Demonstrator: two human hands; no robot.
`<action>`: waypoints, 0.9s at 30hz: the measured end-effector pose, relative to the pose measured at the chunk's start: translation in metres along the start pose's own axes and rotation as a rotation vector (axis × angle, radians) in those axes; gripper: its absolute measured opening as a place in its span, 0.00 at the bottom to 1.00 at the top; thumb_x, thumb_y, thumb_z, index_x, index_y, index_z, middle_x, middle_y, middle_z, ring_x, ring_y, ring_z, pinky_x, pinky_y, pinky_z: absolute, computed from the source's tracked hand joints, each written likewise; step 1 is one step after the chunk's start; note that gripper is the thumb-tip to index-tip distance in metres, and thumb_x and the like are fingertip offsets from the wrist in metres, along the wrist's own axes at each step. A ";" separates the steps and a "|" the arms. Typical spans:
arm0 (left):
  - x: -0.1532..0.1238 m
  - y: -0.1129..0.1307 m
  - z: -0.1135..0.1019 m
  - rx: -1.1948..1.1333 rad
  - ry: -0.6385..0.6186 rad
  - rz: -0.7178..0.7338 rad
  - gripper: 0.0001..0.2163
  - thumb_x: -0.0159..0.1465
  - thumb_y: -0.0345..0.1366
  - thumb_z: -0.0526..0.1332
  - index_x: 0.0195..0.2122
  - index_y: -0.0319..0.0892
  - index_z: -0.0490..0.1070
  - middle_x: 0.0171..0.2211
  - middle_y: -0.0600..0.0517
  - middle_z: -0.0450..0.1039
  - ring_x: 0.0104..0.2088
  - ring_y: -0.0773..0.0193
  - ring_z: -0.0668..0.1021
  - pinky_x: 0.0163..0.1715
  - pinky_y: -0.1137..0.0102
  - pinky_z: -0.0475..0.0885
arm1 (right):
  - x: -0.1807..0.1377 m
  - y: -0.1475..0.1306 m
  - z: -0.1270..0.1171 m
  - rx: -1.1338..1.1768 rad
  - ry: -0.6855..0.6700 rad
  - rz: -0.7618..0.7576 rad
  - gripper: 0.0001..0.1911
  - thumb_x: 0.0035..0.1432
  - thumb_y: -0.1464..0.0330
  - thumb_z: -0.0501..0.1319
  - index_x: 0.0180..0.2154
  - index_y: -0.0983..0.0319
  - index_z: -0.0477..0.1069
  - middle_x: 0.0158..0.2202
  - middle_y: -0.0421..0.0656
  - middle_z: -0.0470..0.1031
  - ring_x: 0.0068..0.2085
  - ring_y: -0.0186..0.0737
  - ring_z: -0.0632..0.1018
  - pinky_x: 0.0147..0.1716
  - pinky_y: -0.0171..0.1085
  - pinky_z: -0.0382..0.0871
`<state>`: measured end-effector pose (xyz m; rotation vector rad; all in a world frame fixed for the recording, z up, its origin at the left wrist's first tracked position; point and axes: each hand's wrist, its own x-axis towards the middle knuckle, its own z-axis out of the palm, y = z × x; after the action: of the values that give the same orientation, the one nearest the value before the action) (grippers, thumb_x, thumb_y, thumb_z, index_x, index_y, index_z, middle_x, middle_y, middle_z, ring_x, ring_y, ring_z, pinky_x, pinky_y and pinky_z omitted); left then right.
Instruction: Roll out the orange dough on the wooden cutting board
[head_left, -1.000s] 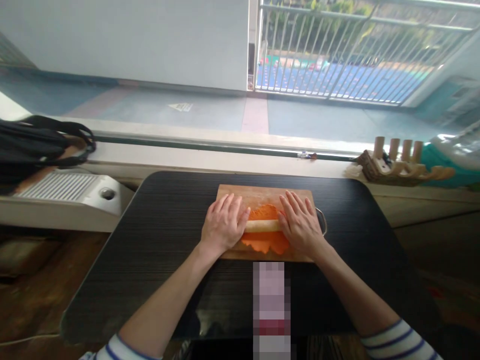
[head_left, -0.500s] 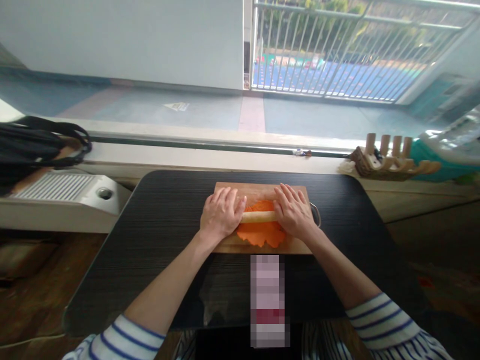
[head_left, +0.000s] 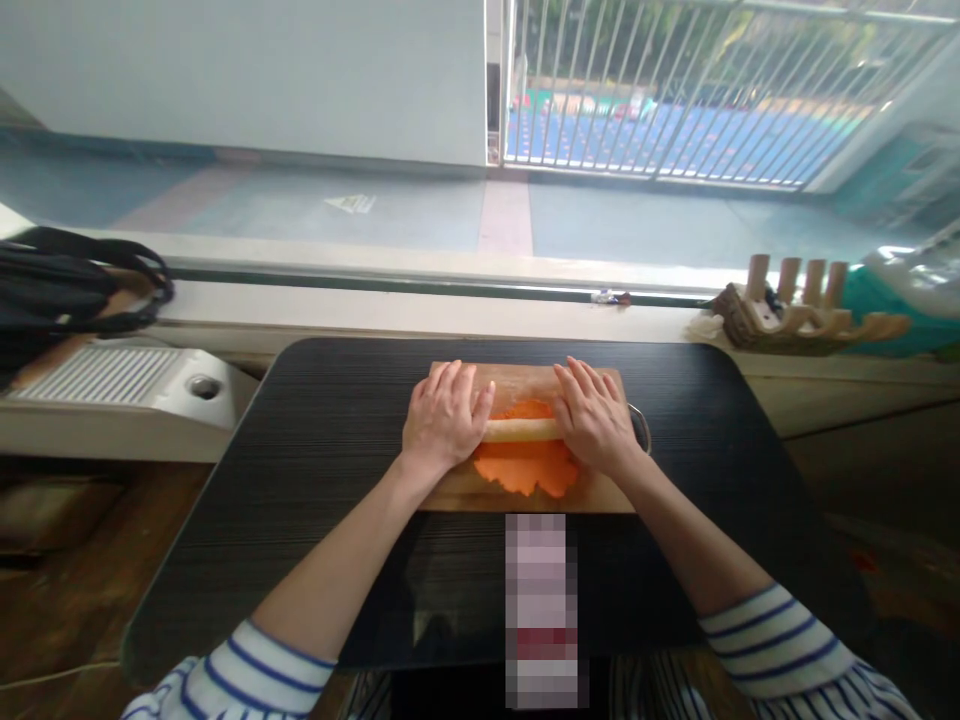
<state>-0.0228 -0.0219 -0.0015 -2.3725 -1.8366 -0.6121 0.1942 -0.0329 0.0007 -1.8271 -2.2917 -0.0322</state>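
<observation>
A pale wooden rolling pin [head_left: 521, 430] lies crosswise over a thin, ragged-edged sheet of orange dough [head_left: 525, 468]. Under both is a wooden cutting board [head_left: 517, 380] on a dark table. My left hand [head_left: 446, 415] presses palm-down over the pin's left end, fingers pointing away from me and thumb toward the middle. Over the right end, my right hand [head_left: 598, 415] bears down the same way. Both ends of the pin are hidden beneath my hands, and only its middle shows. The dough shows on the near and far sides of the pin.
A metal handle [head_left: 641, 428] curves out at the board's right side. The black table [head_left: 322, 480] meets a window ledge [head_left: 375, 310]. On the ledge's right stands a wooden rack with pegs [head_left: 795, 320]. A black bag [head_left: 67, 290] and white vented unit [head_left: 135, 375] are at left.
The view has shifted slightly. The rolling pin sits a touch farther from me on the dough, and both hands stay on it.
</observation>
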 end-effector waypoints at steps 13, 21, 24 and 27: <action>0.032 -0.007 0.007 -0.019 0.016 -0.003 0.22 0.69 0.46 0.43 0.44 0.36 0.71 0.46 0.39 0.74 0.50 0.51 0.74 0.49 0.57 0.68 | 0.027 0.000 0.000 -0.002 -0.062 0.068 0.26 0.65 0.65 0.43 0.62 0.62 0.56 0.65 0.52 0.57 0.65 0.52 0.57 0.59 0.57 0.54; -0.014 0.005 -0.002 0.033 0.004 0.010 0.22 0.69 0.45 0.44 0.51 0.37 0.70 0.54 0.39 0.70 0.56 0.50 0.70 0.53 0.55 0.65 | -0.024 -0.009 -0.004 -0.029 0.049 -0.021 0.24 0.67 0.64 0.42 0.60 0.64 0.61 0.63 0.51 0.60 0.64 0.48 0.59 0.61 0.52 0.49; -0.025 0.007 -0.004 0.043 0.005 0.032 0.21 0.69 0.44 0.45 0.52 0.39 0.69 0.55 0.40 0.70 0.56 0.51 0.70 0.54 0.55 0.63 | -0.038 -0.012 -0.005 -0.035 0.077 -0.055 0.24 0.68 0.63 0.42 0.59 0.64 0.62 0.64 0.50 0.59 0.65 0.47 0.58 0.62 0.52 0.46; -0.026 0.008 -0.004 0.039 0.004 0.026 0.20 0.68 0.44 0.45 0.51 0.39 0.70 0.55 0.41 0.70 0.56 0.51 0.70 0.55 0.55 0.63 | -0.040 -0.013 -0.006 -0.034 0.086 -0.047 0.24 0.68 0.63 0.42 0.59 0.64 0.63 0.64 0.50 0.60 0.65 0.47 0.59 0.63 0.52 0.46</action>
<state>-0.0214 -0.0485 -0.0059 -2.3655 -1.7960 -0.5728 0.1906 -0.0751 0.0015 -1.7513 -2.2881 -0.1548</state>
